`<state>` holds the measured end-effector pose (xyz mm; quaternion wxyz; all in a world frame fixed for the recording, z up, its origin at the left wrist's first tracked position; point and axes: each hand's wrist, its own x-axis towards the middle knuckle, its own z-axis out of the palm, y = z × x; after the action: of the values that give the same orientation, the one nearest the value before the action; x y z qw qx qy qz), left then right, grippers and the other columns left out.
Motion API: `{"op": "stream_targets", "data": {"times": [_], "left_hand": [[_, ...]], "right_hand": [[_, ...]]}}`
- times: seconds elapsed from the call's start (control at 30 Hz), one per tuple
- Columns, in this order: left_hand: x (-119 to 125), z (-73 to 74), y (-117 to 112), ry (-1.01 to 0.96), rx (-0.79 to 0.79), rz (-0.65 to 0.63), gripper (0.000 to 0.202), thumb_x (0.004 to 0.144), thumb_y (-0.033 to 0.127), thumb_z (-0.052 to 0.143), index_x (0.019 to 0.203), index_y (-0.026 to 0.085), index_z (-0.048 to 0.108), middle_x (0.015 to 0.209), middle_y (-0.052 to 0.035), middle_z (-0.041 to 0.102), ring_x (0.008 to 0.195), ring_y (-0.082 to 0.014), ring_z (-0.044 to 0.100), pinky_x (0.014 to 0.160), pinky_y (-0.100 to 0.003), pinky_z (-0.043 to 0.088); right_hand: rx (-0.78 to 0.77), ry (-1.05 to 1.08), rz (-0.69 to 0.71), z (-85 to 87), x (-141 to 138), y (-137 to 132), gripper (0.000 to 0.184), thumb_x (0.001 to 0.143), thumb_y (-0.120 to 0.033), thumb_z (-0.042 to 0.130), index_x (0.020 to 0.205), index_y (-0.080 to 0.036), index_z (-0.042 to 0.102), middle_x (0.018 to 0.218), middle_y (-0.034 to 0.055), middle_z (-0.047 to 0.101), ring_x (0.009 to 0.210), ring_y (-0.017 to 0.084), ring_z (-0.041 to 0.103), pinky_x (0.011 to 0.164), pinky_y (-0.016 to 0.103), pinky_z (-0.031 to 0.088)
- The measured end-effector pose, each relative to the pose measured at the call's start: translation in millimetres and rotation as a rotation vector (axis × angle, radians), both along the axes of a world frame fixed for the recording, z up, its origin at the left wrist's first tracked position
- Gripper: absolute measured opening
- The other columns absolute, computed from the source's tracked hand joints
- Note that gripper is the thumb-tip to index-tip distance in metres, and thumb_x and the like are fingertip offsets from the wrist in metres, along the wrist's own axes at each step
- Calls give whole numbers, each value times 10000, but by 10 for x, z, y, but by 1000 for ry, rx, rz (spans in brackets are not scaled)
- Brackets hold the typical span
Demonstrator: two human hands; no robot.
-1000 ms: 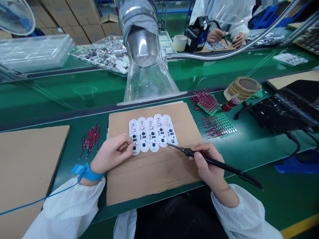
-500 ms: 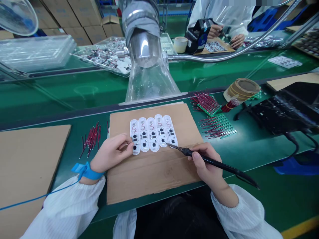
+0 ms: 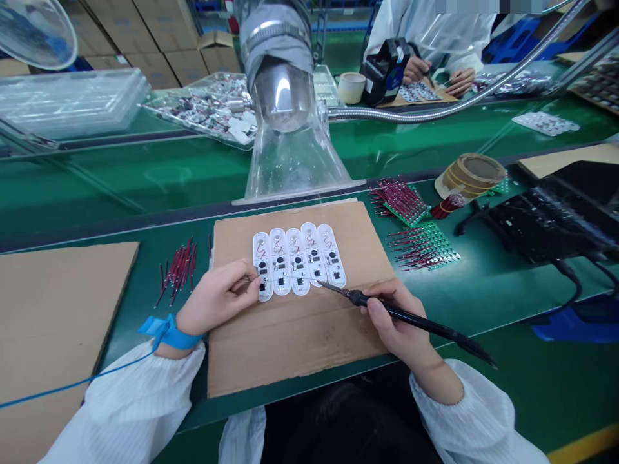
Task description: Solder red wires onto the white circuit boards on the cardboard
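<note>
In the middle of the green workbench (image 3: 464, 299), on a flat brown cardboard sheet (image 3: 290, 348), here they are: five white, round-ended circuit boards (image 3: 296, 263), side by side in a tight row, small black components on their lower halves and thin red wires curling near the top.

At the row's left end, the left hand (image 3: 225, 293), a blue fabric strap (image 3: 174, 336) around its wrist! Thumb and forefinger are pinched together, the other fingers curled in, and out of that grip runs a thin, straight, silvery wire (image 3: 286, 278), crossing low over the boards towards the right. The leftmost board lies right at those fingertips; whether skin meets board, I can't tell.

Over on the other side, the right hand (image 3: 399, 325), closed pen-fashion around a black, slim-handled soldering iron (image 3: 387, 309). The boards lie ahead and to the left of this hand, well clear of its fingers; only the iron reaches them, its narrow metal tip down at the lower end of the fourth board from the left. Contact there? Too small to call!

Out left of the cardboard, a loose pile of dark red wires (image 3: 177, 270); out right, green perforated panels (image 3: 438, 241) bristling with dark red leads.
</note>
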<state>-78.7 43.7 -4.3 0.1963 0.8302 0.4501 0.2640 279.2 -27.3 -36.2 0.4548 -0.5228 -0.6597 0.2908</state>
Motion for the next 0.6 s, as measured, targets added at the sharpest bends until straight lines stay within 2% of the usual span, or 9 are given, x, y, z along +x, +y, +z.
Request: {"op": "stream_targets", "data": {"times": [0.2, 0.37, 0.6], "left_hand": [[-4, 4, 3, 2, 18, 1, 229, 1016, 253, 575, 794, 209, 609, 648, 79, 390, 543, -98, 389, 546, -236, 318], [-3, -1, 4, -2, 34, -19, 217, 1021, 228, 573, 811, 206, 621, 651, 76, 415, 547, -96, 404, 546, -228, 327], [7, -1, 4, -6, 69, -40, 198, 1019, 192, 586, 824, 208, 615, 656, 77, 437, 547, -96, 410, 544, -224, 327]], "right_hand": [[22, 35, -37, -25, 21, -20, 122, 1090, -392, 712, 1098, -271, 725, 920, 25, 799, 728, 186, 781, 656, 305, 640], [20, 4, 16, 11, -6, 11, 114, 1086, -387, 722, 1094, -273, 727, 872, 8, 796, 695, 178, 779, 653, 293, 644], [31, -11, -11, 20, -5, 5, 157, 1087, -419, 712, 1070, -265, 733, 857, 22, 798, 680, 188, 776, 633, 303, 645]]}}
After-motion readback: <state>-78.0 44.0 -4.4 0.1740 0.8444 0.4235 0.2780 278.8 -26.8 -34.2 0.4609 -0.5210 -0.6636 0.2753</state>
